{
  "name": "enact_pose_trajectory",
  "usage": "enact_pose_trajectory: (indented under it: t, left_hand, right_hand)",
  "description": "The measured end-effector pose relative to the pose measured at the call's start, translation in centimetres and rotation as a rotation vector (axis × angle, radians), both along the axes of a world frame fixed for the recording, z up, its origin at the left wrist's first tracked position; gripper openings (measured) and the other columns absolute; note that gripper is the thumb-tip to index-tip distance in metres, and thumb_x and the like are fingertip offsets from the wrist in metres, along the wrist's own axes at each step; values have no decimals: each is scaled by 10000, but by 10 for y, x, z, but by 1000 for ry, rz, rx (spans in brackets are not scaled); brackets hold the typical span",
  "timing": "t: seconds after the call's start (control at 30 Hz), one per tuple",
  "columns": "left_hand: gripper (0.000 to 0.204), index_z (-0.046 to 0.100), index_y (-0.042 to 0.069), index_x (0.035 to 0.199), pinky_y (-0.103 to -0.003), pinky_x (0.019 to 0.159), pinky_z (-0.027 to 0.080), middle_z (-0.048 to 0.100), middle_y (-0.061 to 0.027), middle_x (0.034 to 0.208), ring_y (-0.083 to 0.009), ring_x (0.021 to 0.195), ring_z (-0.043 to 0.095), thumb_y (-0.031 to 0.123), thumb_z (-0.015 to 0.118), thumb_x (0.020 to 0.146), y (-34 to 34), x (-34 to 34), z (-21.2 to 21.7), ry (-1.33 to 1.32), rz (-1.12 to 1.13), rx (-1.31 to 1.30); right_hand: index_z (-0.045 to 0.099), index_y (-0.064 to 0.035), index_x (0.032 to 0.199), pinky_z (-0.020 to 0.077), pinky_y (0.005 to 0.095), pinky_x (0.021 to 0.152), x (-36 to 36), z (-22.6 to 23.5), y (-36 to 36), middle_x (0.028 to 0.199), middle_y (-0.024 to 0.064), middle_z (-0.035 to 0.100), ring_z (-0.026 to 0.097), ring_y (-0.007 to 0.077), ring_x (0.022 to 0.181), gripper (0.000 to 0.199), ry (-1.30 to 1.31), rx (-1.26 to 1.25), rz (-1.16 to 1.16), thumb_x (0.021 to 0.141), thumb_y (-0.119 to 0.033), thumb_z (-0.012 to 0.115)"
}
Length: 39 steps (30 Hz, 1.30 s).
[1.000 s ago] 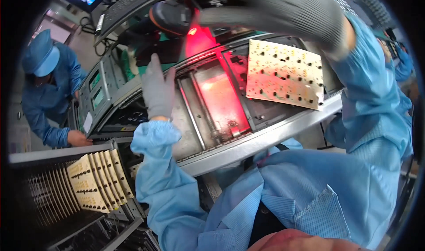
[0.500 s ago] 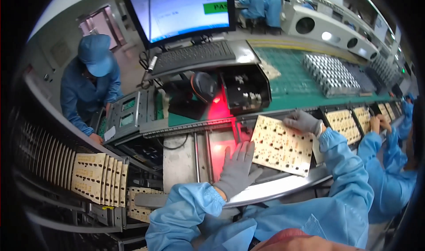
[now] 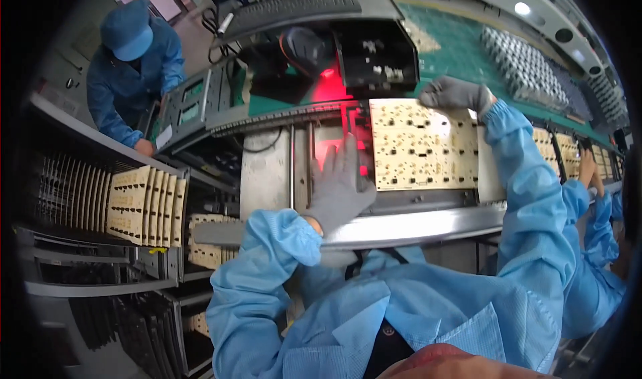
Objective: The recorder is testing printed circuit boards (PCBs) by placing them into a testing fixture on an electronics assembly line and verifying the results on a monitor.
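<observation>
A cream circuit board (image 3: 421,145) with many small holes lies flat on the conveyor rails (image 3: 414,225) in front of me. My right hand (image 3: 455,93), in a grey glove, grips the board's far right corner. My left hand (image 3: 338,188), also gloved, rests flat with fingers spread on the conveyor bed just left of the board, its fingertips at the board's left edge. Red light (image 3: 328,88) glows from a scanner above the track.
A rack of upright cream boards (image 3: 144,205) stands at my left. A person in a blue coat and cap (image 3: 130,71) bends over at the far left. Another worker's sleeve (image 3: 598,225) is at my right. A keyboard (image 3: 294,8) and grey trays (image 3: 528,65) lie behind.
The board has come down from a tilted, lifted position onto the conveyor rails. My left hand moved from the machine's far side to the bed beside the board. My head tilted downward.
</observation>
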<state>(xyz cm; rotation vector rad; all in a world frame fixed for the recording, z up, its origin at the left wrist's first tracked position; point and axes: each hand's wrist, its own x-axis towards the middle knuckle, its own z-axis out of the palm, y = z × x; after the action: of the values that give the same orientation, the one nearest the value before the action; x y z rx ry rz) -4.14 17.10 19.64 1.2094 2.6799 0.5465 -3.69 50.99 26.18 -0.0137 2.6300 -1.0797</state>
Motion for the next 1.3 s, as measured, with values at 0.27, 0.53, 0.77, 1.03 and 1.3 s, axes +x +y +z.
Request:
enact_pose_trajectory:
  t: [0.27,0.53,0.77,1.03,1.3]
  left_hand:
    - [850,193,27,1471,-568,1124,75,243,-215,1486,-401,1396,180,429,588,834,-18,15,-4,99,-121,170]
    - [716,378,15,1378,-581,1095,147,340,-207,1430,-377,1350,276,414,607,829,-25,22,0,202,-282,107]
    - [694,401,-21,1348,-577,1076,213,383,-214,1395,-400,1305,336,320,665,804,-31,18,1,106,-308,210]
    - [661,438,-9,1325,-575,1087,201,420,-207,1363,-394,1306,337,323,672,803,-16,17,4,189,-341,108]
    - [518,531,36,1232,-477,1005,340,554,-139,1190,-333,1152,480,355,628,836,-1,-18,13,117,-247,149]
  right_hand:
    - [669,-31,1051,477,331,765,13,-46,-49,935,130,643,607,199,858,458,312,121,-31,876,-453,628]
    - [465,-74,1357,381,401,1027,91,-12,-35,1360,158,476,475,307,1236,677,413,267,-179,842,-478,636]
    - [427,-70,1379,289,463,1086,140,-54,-65,1422,210,377,337,403,1332,837,518,457,-279,772,-612,625]
    - [476,-43,1327,185,581,1084,132,-45,-71,1343,209,465,392,415,1279,751,423,682,-159,850,-623,493]
    - [539,-71,1271,212,566,1085,113,-53,-55,1350,153,492,436,353,1263,604,456,441,-344,856,-508,579]
